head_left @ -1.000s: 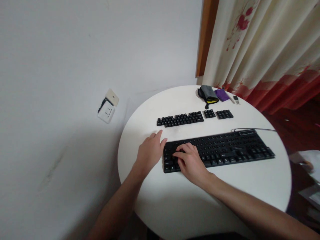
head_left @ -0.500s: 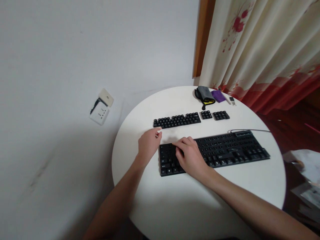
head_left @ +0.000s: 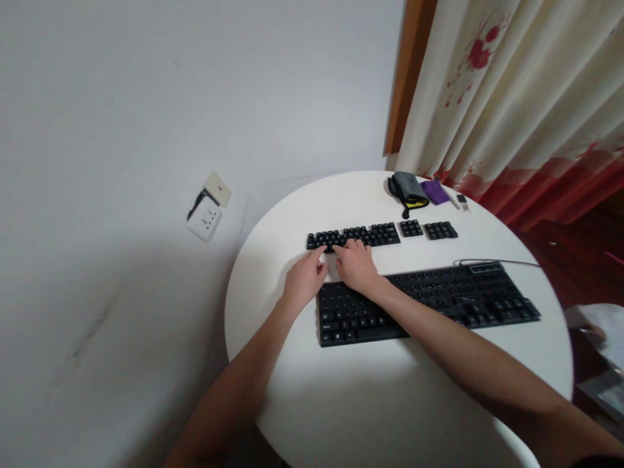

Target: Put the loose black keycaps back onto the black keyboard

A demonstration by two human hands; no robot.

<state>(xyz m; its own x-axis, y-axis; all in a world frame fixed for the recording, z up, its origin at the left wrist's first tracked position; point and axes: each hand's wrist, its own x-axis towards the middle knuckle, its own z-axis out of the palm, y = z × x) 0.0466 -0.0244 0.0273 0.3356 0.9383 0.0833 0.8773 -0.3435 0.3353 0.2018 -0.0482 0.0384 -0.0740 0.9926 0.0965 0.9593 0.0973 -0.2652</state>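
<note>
A black keyboard lies across the white round table, its left part bare of many keycaps. Behind it, loose black keycaps are laid out in rows like a keyboard. My left hand is at the front left edge of these rows, its index finger stretched to them and the thumb apart. Beside it, my right hand reaches over the keyboard's back edge. Its index fingertip is at the same front row of keycaps, with the thumb lower and apart. I see nothing held in either hand.
Two smaller keycap groups, a middle one and a right one, sit further right. Behind them lie a folded grey cloth, a purple cloth and a small tool. A cable runs off the keyboard.
My right hand has moved from the keyboard's left part forward to the loose keycaps. My left hand has shifted slightly right, its index finger now stretched out. The view has turned slightly left.
</note>
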